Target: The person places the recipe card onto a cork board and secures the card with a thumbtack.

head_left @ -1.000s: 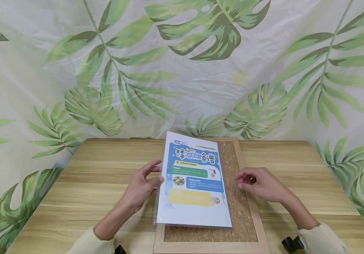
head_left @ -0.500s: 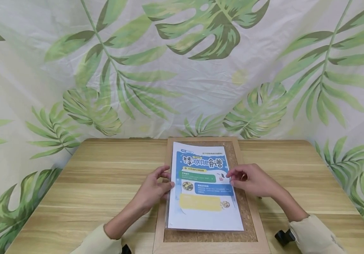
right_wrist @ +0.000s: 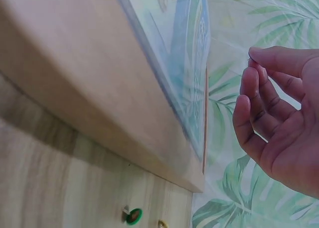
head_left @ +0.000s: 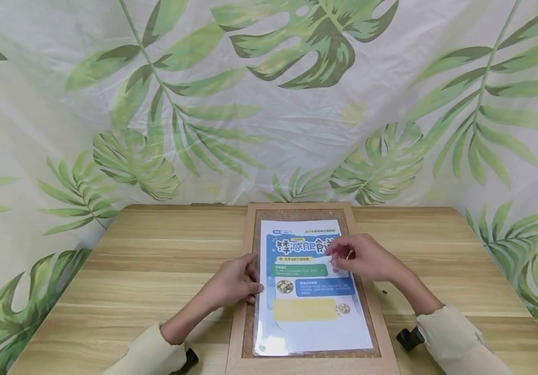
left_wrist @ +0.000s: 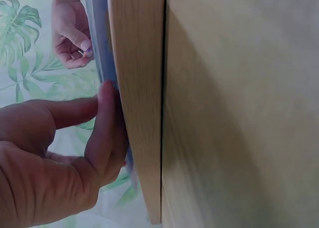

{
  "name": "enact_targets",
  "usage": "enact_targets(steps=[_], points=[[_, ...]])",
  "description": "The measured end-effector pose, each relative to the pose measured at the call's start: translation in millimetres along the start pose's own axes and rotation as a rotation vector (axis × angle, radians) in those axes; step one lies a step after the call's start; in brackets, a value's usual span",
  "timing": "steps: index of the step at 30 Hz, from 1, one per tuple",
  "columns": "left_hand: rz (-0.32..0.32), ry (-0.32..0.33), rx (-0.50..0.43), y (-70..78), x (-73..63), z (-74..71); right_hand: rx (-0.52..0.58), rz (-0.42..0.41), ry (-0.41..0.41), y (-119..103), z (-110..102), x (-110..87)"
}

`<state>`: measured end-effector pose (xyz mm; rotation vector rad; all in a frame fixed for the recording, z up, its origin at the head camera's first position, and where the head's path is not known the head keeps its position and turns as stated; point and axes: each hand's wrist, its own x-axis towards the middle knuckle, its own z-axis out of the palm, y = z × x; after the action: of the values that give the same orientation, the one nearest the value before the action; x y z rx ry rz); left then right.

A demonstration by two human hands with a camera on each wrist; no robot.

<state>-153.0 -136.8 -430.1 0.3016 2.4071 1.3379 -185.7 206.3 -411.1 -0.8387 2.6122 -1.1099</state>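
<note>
A printed poster sheet (head_left: 306,333) in a clear, shiny sleeve lies over the cork board (head_left: 297,214), inside its wooden frame (head_left: 236,333). At its left edge my left hand (head_left: 231,284) pinches the sheet, with the thumb on top and fingers beside the frame. My right hand (head_left: 367,258) is over the sheet's upper right part, thumb and index finger together. Between those fingertips is a tiny thumbtack (left_wrist: 89,50), mostly hidden; a thin pin tip shows in the right wrist view.
On the wooden table (head_left: 170,245) right of the frame lie a green thumbtack (right_wrist: 133,216) and a yellowish one (right_wrist: 163,224). A leaf-patterned curtain (head_left: 288,130) hangs behind the table's back edge.
The poster, tilted and held up left of the board's middle a second ago, has moved right and toward me, and now lies straighter on the cork. My right hand has shifted left over it.
</note>
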Motion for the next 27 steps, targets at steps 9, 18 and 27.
enact_targets(steps=[9, 18, 27], points=[[-0.016, -0.041, 0.090, 4.3, 7.4, 2.7, -0.013, 0.011, 0.011, 2, 0, 17.0], [-0.036, -0.051, 0.072, 9.4, 8.8, 7.7, 0.002, -0.006, 0.015, 3, 3, 45.0], [-0.043, -0.007, 0.071, 8.1, 7.0, 6.8, -0.014, 0.004, -0.001, 5, 9, 75.1]])
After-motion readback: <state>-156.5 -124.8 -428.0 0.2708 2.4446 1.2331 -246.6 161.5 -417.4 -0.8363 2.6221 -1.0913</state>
